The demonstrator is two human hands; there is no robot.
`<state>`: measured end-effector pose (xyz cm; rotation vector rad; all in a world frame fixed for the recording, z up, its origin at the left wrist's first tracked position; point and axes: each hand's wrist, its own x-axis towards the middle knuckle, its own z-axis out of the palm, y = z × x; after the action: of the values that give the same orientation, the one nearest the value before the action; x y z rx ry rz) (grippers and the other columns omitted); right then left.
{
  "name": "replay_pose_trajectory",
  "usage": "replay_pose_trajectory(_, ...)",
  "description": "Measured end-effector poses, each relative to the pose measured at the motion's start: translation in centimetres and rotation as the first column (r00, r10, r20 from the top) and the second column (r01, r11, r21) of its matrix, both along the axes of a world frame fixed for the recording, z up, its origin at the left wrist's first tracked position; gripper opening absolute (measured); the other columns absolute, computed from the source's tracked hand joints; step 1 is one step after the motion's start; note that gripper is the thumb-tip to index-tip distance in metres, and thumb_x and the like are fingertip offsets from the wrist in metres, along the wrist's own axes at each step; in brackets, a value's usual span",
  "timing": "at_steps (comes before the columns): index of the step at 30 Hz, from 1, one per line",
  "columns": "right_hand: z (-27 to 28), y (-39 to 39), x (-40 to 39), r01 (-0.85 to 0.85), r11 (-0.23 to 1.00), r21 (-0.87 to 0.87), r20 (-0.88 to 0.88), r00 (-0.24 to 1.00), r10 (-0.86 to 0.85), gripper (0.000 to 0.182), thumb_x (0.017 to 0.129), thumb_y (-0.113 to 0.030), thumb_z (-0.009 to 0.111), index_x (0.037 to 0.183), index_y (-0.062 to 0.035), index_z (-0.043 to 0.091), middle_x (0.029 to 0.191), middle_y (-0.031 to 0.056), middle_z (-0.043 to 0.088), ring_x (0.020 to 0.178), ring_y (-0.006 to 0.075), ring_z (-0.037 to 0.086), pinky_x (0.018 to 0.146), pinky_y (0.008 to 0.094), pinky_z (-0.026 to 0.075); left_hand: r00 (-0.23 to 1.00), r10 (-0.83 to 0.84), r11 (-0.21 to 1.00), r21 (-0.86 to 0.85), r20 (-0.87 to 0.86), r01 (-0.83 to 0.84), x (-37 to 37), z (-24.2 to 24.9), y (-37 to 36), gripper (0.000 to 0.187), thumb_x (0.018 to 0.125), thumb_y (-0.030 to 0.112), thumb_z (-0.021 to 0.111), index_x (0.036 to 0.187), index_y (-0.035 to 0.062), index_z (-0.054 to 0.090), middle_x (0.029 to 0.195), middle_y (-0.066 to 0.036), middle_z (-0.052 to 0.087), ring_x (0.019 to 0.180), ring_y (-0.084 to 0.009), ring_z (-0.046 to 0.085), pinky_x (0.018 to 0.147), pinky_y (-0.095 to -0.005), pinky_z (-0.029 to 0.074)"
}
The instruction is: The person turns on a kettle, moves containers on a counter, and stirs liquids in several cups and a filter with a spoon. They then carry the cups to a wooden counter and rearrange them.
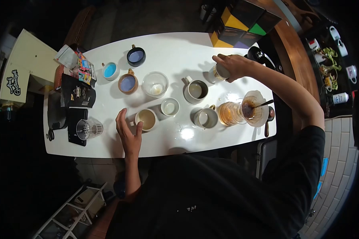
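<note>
My left hand (129,137) is open, fingers apart, beside the handle of a white mug (146,120) with a beige drink in it. Its thumb overlaps the mug's near edge. At the far right, my right hand (235,67) is closed round a pale cup (216,75), fingers over its rim. A grey-white mug (196,91) and another mug (206,118) stand between my hands, near a small white cup (170,107). Right of them is a glass server (230,113) of amber liquid, with a filter dripper (254,109) holding dark wet grounds and a spoon.
A glass bowl (155,84), a dark mug (136,55), a brown mug (128,83) and a blue-filled cup (110,71) stand farther back. A ribbed clear cup (89,129), black coffee bag (77,95) and black kettle (256,54) sit near the ends. Colourful boxes (239,26) are at the back right.
</note>
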<state>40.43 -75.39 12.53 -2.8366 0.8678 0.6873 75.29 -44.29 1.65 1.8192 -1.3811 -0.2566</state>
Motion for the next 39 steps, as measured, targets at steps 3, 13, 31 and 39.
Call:
replay_pose_trajectory(3,-0.7,0.5,-0.4,-0.014,1.0,0.02,-0.024,1.0,0.014,0.096,0.059,-0.02,0.088,0.135,-0.0064,0.032,0.117,0.0203,0.06,0.099,0.0394,0.068,0.088,0.0434,0.061,0.999,-0.013,1.0,0.002,-0.033,0.013,-0.5,0.3,-0.6,0.07,0.095,0.046,0.065,0.145,0.003,0.041,0.142,-0.02,0.046,0.133,-0.039,0.044,0.11,-0.0509,0.036)
replay_pose_trajectory(13,-1.1,1.7,0.0,-0.066,0.997,0.051,-0.049,0.996,0.068,0.095,0.06,-0.021,0.088,0.135,-0.0026,0.032,0.118,0.0209,0.059,0.102,0.0383,0.068,0.093,0.0416,0.06,0.999,0.004,0.999,-0.035,-0.05,-0.006,-1.0,0.9,-0.4,0.07,0.095,0.046,0.064,0.144,0.0014,0.041,0.141,-0.02,0.046,0.133,-0.0387,0.044,0.111,-0.0504,0.036)
replay_pose_trajectory(31,-1.6,0.4,-0.7,-0.063,0.985,0.159,-0.061,0.995,0.074,0.102,0.058,-0.029,0.093,0.137,-0.0082,0.031,0.115,0.0216,0.059,0.11,0.0416,0.064,0.095,0.0444,0.056,0.992,0.027,0.987,-0.16,0.123,-0.007,-2.7,2.6,0.9,0.059,0.095,0.035,0.066,0.138,-0.0008,0.048,0.136,-0.021,0.048,0.128,-0.0376,0.048,0.107,-0.0495,0.039)
replay_pose_trajectory(39,10.9,3.2,0.1,0.056,0.969,-0.239,0.141,0.99,-0.022,0.017,0.093,-0.018,0.068,0.096,-0.0014,0.067,0.106,0.0119,0.065,0.095,0.0263,0.069,0.085,0.0383,0.057,0.992,0.047,0.942,-0.337,0.118,-0.005,-4.4,4.7,2.3,0.015,0.094,0.009,0.067,0.103,-0.0024,0.065,0.106,-0.014,0.054,0.097,-0.0275,0.057,0.084,-0.0406,0.049)
